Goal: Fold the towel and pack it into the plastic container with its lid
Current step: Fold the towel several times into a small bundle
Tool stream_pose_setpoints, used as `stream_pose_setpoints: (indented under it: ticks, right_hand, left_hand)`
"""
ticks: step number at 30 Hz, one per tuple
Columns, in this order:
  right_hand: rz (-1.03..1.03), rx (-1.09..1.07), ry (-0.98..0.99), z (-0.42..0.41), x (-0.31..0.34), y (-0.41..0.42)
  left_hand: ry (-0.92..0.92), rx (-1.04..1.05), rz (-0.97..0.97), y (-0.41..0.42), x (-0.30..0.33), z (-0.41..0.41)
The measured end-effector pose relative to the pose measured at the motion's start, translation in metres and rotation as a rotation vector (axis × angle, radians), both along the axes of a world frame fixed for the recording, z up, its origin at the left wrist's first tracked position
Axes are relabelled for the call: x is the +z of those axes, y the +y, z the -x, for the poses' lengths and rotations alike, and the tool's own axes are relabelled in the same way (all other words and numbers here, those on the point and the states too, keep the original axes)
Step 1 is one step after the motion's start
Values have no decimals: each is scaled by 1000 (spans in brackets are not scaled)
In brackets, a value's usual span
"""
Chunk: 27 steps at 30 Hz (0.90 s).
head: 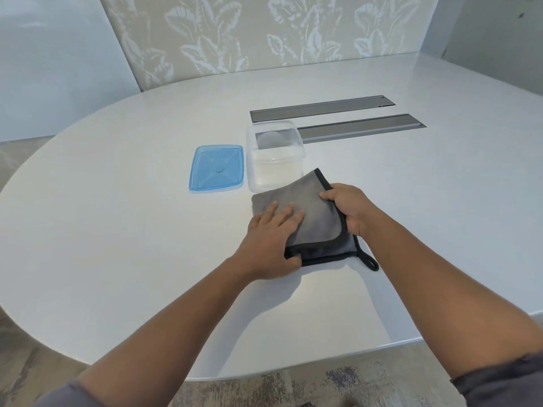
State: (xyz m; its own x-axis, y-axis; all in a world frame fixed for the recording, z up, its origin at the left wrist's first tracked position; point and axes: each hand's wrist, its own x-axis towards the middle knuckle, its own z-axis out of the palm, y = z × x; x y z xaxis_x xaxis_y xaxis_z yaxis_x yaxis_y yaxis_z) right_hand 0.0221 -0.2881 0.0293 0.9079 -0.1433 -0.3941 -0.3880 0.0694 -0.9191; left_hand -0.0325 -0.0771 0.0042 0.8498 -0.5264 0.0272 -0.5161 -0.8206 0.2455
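The left hand (271,239) lies flat on the towel (314,218), fingers straight and spread over the grey cloth, thumb against its near black-trimmed edge. The right hand (349,211) grasps the towel's right edge, fingers curled under the layers and thumb on top, lifting that side slightly. The towel is folded into a rough square with black piping, and a small black loop (370,262) trails from its near right corner onto the table (132,230).

Just behind the towel stands the container (274,160), clear plastic, open at the top, with nothing inside; the towel's far corner overlaps its front wall in this view. To the left of the container, just beside it, the blue lid (217,168) lies flat on the table.

Behind the container and to its right, two long grey metal strips (323,108) are set into the tabletop. The table is white with a rounded edge. Beyond it rises a wall panel (264,33) with a pale leaf pattern, and below the table's near edge a mottled floor (338,386) shows.
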Motion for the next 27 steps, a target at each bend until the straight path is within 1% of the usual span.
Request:
stream_pose_setpoints:
  ticks: [3,6,9,13,16,19,22,25,27]
  right_hand:
    - [41,-40,46,-3,-3,-7]
    - [127,-25,92,-1,-6,-10]
    - [225,15,82,1,-12,-11]
    - [385,57,55,-4,-8,-12]
    - [552,100,28,-2,-7,-12]
    - [711,186,35,3,-10,-14]
    - [779,255,42,6,-6,-13]
    - [830,257,40,7,-2,-14]
    - [942,239,41,9,0,-15]
  left_hand:
    - [61,71,92,1,-10,6]
    - [139,137,104,2,-19,11]
    - [229,124,62,1,-18,8]
    - [297,71,-50,-3,-10,5]
    - [323,58,-96,-6,-7,7]
    - [345,64,-104,-8,-5,8]
    - [357,62,-115,-9,-3,8]
    - [371,45,-135,-7,-2,7]
    - [381,29,-151,-7,0,6]
